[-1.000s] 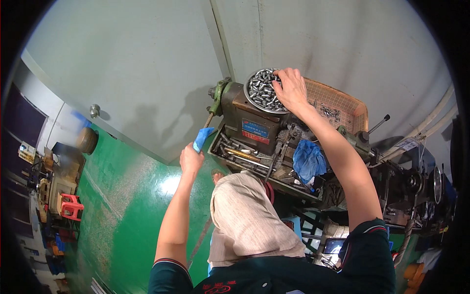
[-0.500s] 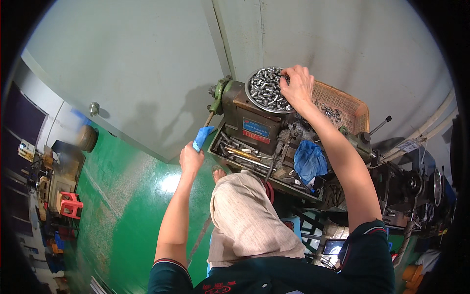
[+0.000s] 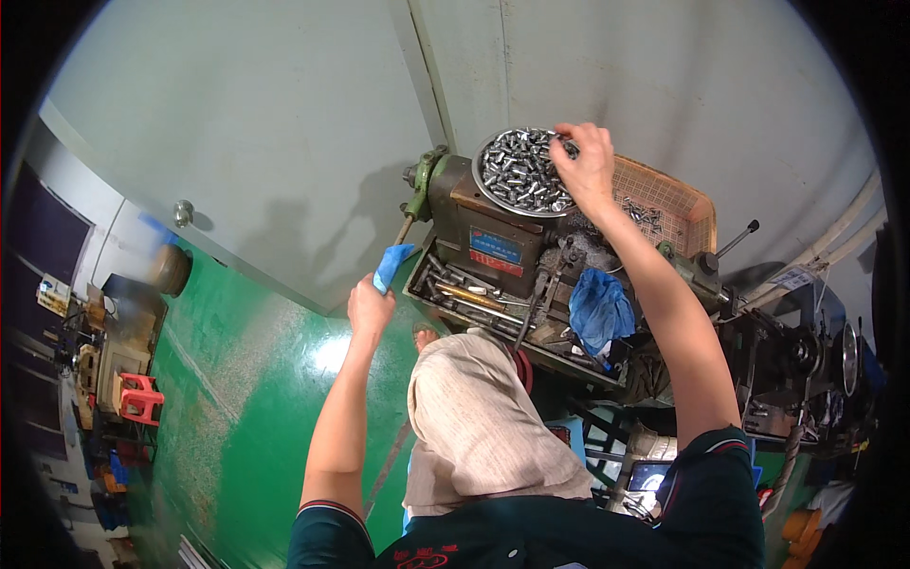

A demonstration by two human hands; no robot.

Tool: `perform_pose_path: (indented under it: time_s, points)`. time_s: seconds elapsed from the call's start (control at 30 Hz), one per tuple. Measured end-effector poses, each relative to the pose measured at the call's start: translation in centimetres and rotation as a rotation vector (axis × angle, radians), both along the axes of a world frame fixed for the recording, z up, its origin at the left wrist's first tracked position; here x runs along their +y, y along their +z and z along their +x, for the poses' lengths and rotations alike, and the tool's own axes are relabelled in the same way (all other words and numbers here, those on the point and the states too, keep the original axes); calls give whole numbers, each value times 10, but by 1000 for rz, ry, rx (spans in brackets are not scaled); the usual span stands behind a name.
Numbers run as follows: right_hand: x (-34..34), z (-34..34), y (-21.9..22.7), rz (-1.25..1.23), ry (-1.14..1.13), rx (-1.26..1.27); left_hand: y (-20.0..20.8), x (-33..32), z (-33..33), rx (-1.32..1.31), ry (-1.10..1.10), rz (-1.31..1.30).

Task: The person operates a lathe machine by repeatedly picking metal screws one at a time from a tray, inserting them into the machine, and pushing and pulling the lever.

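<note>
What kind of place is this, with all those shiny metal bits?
Most likely a small machine workshop. A worn metal-working machine carries a round tray of small metal parts that the right hand reaches into. The left hand grips a blue-wrapped lever. The floor is painted green.

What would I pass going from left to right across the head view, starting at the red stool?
Red stool → left hand on the blue-wrapped lever → round tray of metal parts → right hand → orange basket → black-knobbed lever.
</note>
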State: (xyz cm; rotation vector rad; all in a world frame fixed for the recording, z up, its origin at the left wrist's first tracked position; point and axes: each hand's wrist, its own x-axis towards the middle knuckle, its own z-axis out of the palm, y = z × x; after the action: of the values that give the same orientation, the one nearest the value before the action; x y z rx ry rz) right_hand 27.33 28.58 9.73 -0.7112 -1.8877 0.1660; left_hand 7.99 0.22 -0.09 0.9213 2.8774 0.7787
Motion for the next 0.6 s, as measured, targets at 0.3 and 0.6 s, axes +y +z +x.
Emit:
perform_pose_path:
  time_s: [0.3,0.6]
  points:
    - [53,67,-15,-382,-33,131,-2,0,0,-2,0,15]
    - [54,73,-89,-710,70,-377,-2,0,0,1,-10,37]
